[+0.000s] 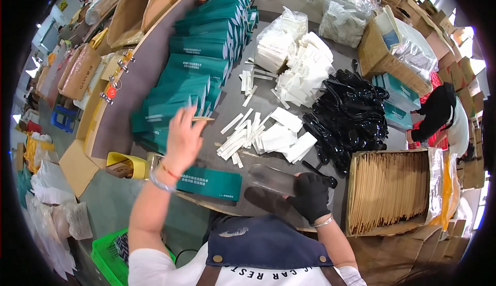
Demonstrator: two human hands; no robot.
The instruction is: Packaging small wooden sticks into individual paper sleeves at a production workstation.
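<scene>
My left hand (183,137), bare and slightly blurred, reaches over the near end of a long row of green printed sleeves (199,64). Its fingers are closed on a thin wooden stick (204,118), whose end juts out to the right. Below that wrist, a single green sleeve (214,184) lies flat at the table's near edge. In a black glove, my right hand (311,195) grips the right end of a clear plastic sleeve (271,179), low over the table. Beyond it are loose white paper packets (281,136) and a heap of black plastic spoons (349,110).
A cardboard box of wooden sticks (390,193) stands at the right. Farther back are a bag of white packets (279,41) and a cardboard box (395,53). A yellow container (135,165) sits at the left edge. Another person (447,113) bends at the far right.
</scene>
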